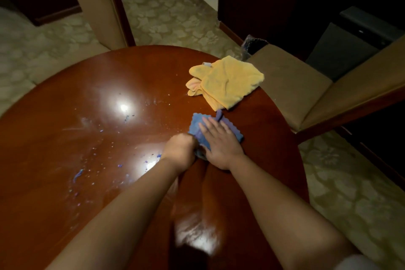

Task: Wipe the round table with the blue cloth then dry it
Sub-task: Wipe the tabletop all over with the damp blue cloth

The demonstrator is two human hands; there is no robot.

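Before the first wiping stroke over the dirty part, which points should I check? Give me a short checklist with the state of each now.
1. Blue cloth on the round table: ok.
2. Right hand flat on the cloth, fingers straight: ok.
3. Left hand has a grip on the cloth's near edge: ok, fingers curled there.
4. Cloth spread flat: not ok, bunched near the left hand.
5. Crumbs and blue bits cleared: not ok.
6. Yellow cloth ready for drying, out of the path: ok, at the far right edge.
7. Cloth damp: cannot tell.
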